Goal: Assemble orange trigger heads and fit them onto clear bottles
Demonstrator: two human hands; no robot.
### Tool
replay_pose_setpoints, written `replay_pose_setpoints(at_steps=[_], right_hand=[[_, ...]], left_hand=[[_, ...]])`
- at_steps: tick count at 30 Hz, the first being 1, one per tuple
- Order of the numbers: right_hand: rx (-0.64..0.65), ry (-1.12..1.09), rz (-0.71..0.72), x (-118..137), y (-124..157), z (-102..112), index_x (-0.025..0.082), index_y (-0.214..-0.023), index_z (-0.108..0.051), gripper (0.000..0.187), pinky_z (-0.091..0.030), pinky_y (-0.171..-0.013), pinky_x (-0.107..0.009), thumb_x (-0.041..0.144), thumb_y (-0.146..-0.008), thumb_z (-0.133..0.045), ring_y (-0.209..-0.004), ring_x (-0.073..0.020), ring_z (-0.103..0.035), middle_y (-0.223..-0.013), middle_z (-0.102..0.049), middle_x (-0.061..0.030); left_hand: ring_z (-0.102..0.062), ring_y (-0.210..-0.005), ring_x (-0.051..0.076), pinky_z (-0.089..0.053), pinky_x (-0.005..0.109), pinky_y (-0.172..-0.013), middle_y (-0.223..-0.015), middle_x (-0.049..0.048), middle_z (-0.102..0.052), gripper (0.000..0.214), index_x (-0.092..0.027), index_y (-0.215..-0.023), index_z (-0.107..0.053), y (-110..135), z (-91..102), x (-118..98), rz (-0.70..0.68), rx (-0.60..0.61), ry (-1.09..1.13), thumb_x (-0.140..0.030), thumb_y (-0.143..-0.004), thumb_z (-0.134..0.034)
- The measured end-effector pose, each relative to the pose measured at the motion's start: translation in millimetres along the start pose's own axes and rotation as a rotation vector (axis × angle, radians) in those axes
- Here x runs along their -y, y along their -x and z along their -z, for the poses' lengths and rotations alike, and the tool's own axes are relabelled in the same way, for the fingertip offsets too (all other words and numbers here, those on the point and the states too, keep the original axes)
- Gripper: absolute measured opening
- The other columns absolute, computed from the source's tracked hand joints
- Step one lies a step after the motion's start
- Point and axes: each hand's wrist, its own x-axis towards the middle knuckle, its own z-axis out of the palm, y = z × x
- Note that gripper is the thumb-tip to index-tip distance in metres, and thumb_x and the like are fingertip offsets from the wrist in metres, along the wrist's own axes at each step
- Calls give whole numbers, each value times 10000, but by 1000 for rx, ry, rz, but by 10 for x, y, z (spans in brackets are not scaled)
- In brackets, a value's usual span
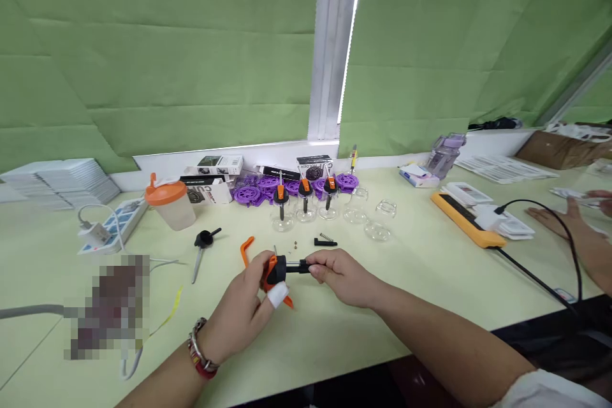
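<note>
My left hand [248,303], with white tape round its thumb, closes on a black-and-orange cap-like part [278,269]. A black stem with a thin metal rod [294,266] runs sideways from this part. Pinched on the stem's far end are the fingers of my right hand [337,273]. An orange curved piece [246,248] shows beyond my left fingers, and an orange tip [288,301] shows below my left thumb; I cannot tell whether they join the held part. Just beyond lie a small spring [327,237], a black strip [325,243] and tiny brass-coloured bits [295,245].
Three clear vessels with orange-and-black tops [305,201] stand before purple discs [248,194]. Clear empty vessels [377,229] are to their right. At left are an orange-lidded jug [169,201], a black part with a grey rod [204,241] and a power strip [117,226]. A co-worker's hands [568,220] are far right.
</note>
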Motion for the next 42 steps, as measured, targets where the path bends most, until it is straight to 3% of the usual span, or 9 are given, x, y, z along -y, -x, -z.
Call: replay_pose_setpoints(at_steps=[4, 7, 9, 13, 19, 24, 29, 42], right_hand=[[102, -190, -219, -233, -117, -37, 166, -755, -536, 207, -278, -530, -230, 312, -885, -468, -521, -84, -317, -609, -451, 34], [51, -142, -297, -439, -221, -82, 162, -748, -549, 186, -286, -536, -232, 296, -864, -491, -524, -88, -340, -632, -512, 16], [3, -58, -307, -544, -278, -102, 165, -695, -529, 227, -285, -531, -234, 307, -867, -485, -518, -90, -340, -614, -497, 19], [27, 34, -249, -660, -348, -105, 175, -658, -491, 272, -278, -514, -234, 322, -884, -461, -500, -89, -321, -563, -423, 42], [68, 23, -160, -768, -362, -75, 185, -891, -588, 144, -341, -569, -238, 269, -877, -472, -581, -103, -423, -726, -564, 10], [1, -54, -152, -804, -327, -94, 226, -1176, -452, 314, -399, -655, -267, 218, -863, -486, -702, -140, -521, -784, -601, 2], [-65, -5, -142, -784, -366, -171, 238, -1115, -459, 295, -414, -679, -280, 159, -832, -487, -674, -137, -513, -732, -568, 23], [-66, 49, -119, -681, -426, -289, 222, -1062, -481, 270, -386, -593, -247, 122, -811, -483, -605, -123, -475, -695, -543, 28]], left_hand=[[-515, -591, 131, -443, 275, -602, -721, -14, -561, 421, -174, -1209, -477, -94, -57, 65, 253, 133, 312, -445, -887, -461], [-505, -587, 129, -411, 265, -632, -612, -14, -560, 381, -140, -1000, -600, -172, -58, 199, 330, 351, 447, -466, -896, -434], [-487, -595, 125, -386, 257, -627, -613, -11, -564, 372, -131, -976, -620, -198, -84, 287, 354, 406, 471, -463, -870, -488], [-400, -568, 103, -339, 232, -554, -634, -45, -487, 448, -131, -1114, -592, -191, -239, 396, 430, 263, 530, -445, -795, -601], [-383, -591, 100, -365, 233, -545, -743, -20, -506, 591, -127, -1202, -578, -153, -400, 443, 523, 56, 564, -472, -728, -651], [-379, -576, 104, -347, 230, -530, -685, -28, -479, 440, -146, -1080, -636, -139, -403, 462, 458, 81, 474, -455, -768, -607], [-432, -622, 128, -381, 250, -604, -676, -13, -464, 287, -161, -796, -645, -121, -436, 520, 286, 78, 218, -416, -843, -521], [-434, -593, 139, -378, 253, -580, -638, -7, -460, 288, -175, -689, -575, -121, -501, 498, 214, 66, 85, -382, -860, -471]])
